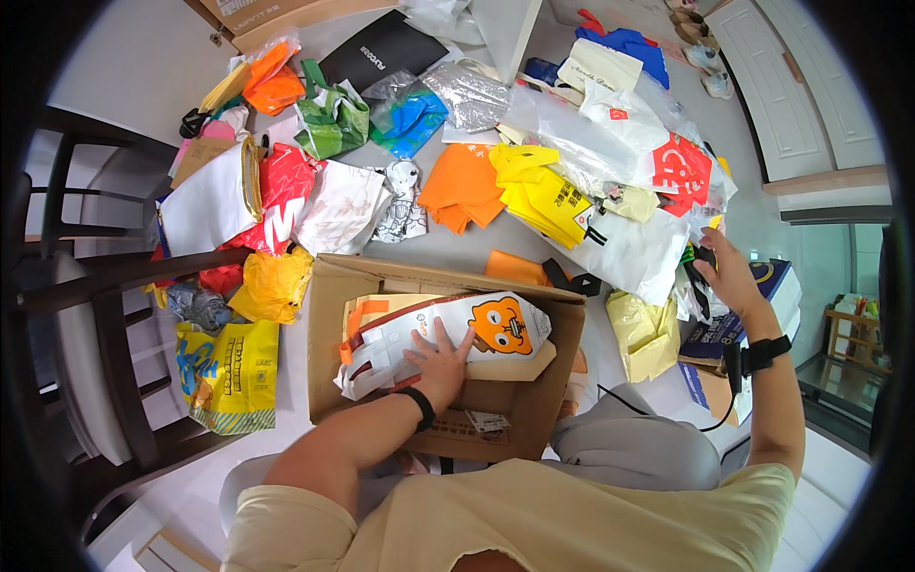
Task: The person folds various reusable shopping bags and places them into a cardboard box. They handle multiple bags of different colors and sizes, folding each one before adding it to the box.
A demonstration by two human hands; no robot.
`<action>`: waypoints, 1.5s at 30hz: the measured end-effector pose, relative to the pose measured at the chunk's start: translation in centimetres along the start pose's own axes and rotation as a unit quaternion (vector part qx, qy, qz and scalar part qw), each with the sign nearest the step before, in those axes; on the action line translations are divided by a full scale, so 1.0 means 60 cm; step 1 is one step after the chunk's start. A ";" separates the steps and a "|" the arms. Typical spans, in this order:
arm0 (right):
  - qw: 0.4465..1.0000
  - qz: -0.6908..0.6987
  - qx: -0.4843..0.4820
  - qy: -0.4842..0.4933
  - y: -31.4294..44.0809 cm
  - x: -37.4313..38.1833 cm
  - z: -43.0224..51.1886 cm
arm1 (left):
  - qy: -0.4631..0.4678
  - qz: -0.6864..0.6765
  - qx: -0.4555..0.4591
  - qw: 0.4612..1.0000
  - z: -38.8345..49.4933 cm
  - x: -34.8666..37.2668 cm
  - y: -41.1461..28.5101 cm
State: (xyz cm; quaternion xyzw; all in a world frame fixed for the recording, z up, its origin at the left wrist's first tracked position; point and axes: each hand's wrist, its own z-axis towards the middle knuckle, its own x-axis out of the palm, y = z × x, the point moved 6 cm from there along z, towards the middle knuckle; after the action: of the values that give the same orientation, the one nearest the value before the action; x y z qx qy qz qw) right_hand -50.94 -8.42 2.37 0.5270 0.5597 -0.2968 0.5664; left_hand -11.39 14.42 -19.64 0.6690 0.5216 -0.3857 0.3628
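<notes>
In front of me stands an open cardboard box (pixel 515 429). My left hand (pixel 439 365) reaches into it, fingers spread and palm down on a flattened white bag (pixel 400 343) with an orange cartoon animal. Under that bag lie tan paper bags (pixel 525 366). Out to the right, my right hand (pixel 730 275) is raised with its fingers apart, holding nothing that I can see. Black, white and green bags (pixel 690 286) are closest to it, beside a large white bag (pixel 636 250). A pale yellow plastic bag (pixel 643 336) lies between that hand and the box.
Folded bags cover the floor beyond the box, among them an orange cloth bag (pixel 462 186), a yellow bag (pixel 547 196) and a green bag (pixel 332 121). A dark wooden chair (pixel 107 286) stands at left, near a yellow printed bag (pixel 229 375). White cabinets (pixel 779 93) line the right.
</notes>
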 end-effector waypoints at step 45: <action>0.925 -0.056 0.269 -0.262 -0.223 0.044 0.257 | 0.229 -0.062 -0.142 0.961 0.062 -0.020 0.048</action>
State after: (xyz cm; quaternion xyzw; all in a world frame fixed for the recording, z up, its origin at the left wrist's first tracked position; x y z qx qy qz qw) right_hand -57.87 -25.66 -6.46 0.5306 0.3191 -0.5947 0.5127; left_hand -9.29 10.05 -19.96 0.6472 0.6809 -0.1661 0.2999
